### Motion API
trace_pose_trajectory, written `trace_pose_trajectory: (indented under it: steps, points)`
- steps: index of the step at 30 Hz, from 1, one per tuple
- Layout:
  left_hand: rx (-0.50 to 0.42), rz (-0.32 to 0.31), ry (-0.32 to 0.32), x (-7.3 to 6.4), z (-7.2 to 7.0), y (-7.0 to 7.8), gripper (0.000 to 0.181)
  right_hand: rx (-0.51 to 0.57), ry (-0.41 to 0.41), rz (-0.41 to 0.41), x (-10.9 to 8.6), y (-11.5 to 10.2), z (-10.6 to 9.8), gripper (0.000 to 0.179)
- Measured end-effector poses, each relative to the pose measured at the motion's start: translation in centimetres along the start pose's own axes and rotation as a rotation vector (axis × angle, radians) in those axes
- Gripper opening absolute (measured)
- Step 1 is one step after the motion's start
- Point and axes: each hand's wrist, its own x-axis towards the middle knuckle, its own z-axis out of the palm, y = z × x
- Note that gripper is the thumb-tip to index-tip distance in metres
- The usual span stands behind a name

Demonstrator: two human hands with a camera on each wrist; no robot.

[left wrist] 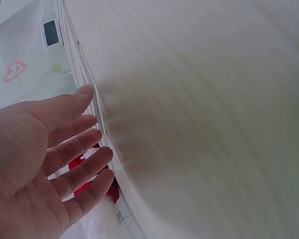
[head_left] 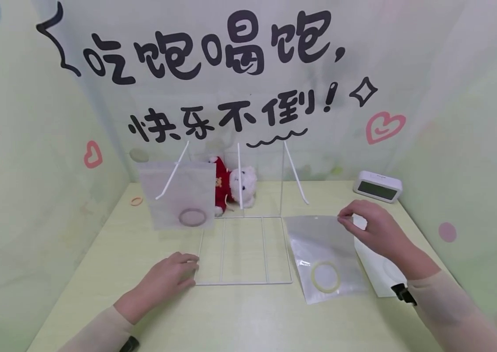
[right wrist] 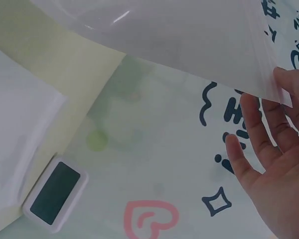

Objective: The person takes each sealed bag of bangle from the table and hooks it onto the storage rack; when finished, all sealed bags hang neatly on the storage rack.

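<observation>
My right hand [head_left: 373,230] pinches the top corner of a clear plastic bag [head_left: 327,244], also visible in the right wrist view as a translucent sheet [right wrist: 189,45]. A yellow ring [head_left: 326,277] shows near the bag's lower end. My left hand [head_left: 164,278], fingers loosely bent, is at the left front edge of a white wire rack [head_left: 244,283]; in the left wrist view its fingers [left wrist: 77,149] lie along the rack's wire. A second translucent bag [head_left: 178,190] hangs at the rack's left prong [head_left: 172,171], with a dark ring [head_left: 192,217] showing low on it.
Behind the rack lies a plush toy in red [head_left: 224,186]. A white digital clock [head_left: 378,187] stands at the back right. White sheet-like material [head_left: 376,269] lies under my right forearm. A small orange band [head_left: 136,201] is at the back left. Printed fabric walls surround the table.
</observation>
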Motion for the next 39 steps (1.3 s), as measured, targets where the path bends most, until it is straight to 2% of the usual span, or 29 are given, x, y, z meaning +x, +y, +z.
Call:
trace_pose_trajectory:
  steps: [9,16,19,26,28,34,39]
  points:
    - [0.018,0.018,0.008,0.1,-0.1,0.0,0.038,0.040,0.041,-0.029,1.6,-2.8,-1.5,0.023]
    - [0.009,0.001,0.006,0.0,-0.1,0.1,0.038,0.091,0.108,-0.129,2.9,-5.0,-2.2,0.032]
    - [0.010,-0.001,0.009,0.0,-0.1,0.2,0.039,0.121,0.111,-0.157,3.4,-5.8,-2.4,0.028]
    - [0.017,0.009,0.014,0.1,-0.2,0.2,0.039,0.235,0.095,-0.187,4.6,-8.1,-2.8,0.037]
    - [0.014,0.009,0.014,0.1,-0.2,0.3,0.039,0.254,0.098,-0.199,4.9,-8.8,-3.0,0.032]
    - [0.011,0.004,0.013,0.2,-0.5,0.4,0.039,0.230,0.134,-0.237,6.3,-10.3,-3.5,0.005]
    - [0.012,-0.009,0.000,0.1,-0.6,0.5,0.038,0.176,0.178,-0.269,7.6,-11.1,-3.8,0.017]
